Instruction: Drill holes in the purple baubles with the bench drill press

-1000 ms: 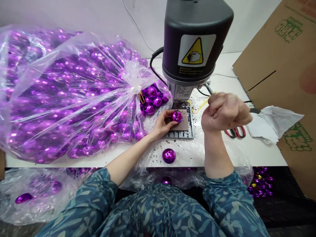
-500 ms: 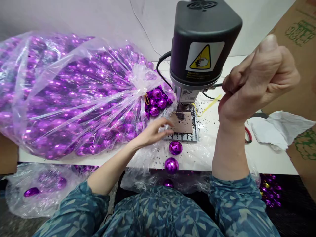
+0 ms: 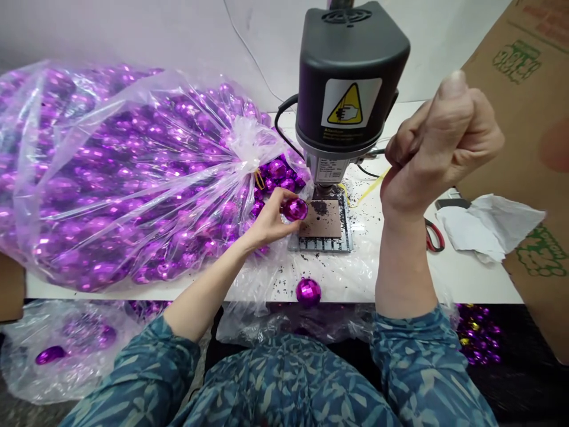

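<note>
My left hand (image 3: 272, 220) pinches a shiny purple faceted disco ball (image 3: 295, 209) between thumb and fingers, at the left edge of the brown board (image 3: 331, 228). That board has a small hole and dark shavings on it, and lies on the metal base of a black bench drill press (image 3: 351, 71). Raised to the right of the press, my right hand (image 3: 444, 142) is closed in a fist around its lever (image 3: 377, 152); the grip itself is hidden by my fingers. Another purple disco ball (image 3: 308, 292) rests near the table's front edge.
A big tied clear bag (image 3: 133, 178) full of purple balls fills the left side. Red-handled scissors (image 3: 435, 236), crumpled white paper (image 3: 489, 228) and a cardboard box (image 3: 511, 118) are on the right. Below the table hangs clear plastic (image 3: 284, 326); shavings litter the white tabletop (image 3: 471, 284).
My left hand, empty before, now holds a disco ball. Of three loose balls lined up before the press, one still shows there. My right fist stays on the lever; the view has shifted slightly.
</note>
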`<state>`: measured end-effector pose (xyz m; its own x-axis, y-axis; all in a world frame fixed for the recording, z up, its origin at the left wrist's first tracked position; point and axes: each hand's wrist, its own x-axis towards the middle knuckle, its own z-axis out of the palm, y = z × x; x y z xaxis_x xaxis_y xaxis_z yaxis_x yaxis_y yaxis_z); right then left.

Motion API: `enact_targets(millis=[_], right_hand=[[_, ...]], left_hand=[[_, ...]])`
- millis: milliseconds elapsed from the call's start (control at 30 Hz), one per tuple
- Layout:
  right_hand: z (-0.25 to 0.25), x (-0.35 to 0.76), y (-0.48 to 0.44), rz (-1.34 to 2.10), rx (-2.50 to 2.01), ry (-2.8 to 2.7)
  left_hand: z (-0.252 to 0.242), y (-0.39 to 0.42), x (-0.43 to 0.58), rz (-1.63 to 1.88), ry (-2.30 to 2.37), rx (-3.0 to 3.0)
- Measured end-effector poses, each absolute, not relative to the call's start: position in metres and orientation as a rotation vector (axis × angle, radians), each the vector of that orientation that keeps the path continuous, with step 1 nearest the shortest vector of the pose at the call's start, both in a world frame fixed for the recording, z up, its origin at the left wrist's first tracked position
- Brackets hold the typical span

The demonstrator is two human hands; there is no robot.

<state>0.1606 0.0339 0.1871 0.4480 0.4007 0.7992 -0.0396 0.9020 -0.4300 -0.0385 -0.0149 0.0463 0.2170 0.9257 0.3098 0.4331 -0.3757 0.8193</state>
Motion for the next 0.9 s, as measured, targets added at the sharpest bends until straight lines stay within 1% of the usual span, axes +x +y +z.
enact_targets(millis=[100, 400, 600, 900], right_hand=[[0.188, 0.160, 0.035, 0.262, -0.365, -1.064], [0.181, 0.165, 0.034, 0.216, -0.505, -1.157], [0.181, 0.163, 0.032, 0.216, -0.510, -1.124], [0.182, 0.162, 0.029, 0.217, -0.573, -1.121]], left_hand=[[0.050, -0.022, -0.026, 0.980, 1.125, 1.844], [0.037, -0.010, -0.014, 0.851, 1.232, 1.942], [0.027, -0.002, -0.007, 0.896, 1.326, 1.824], [0.019, 0.003, 0.014, 0.998, 1.341, 1.874]])
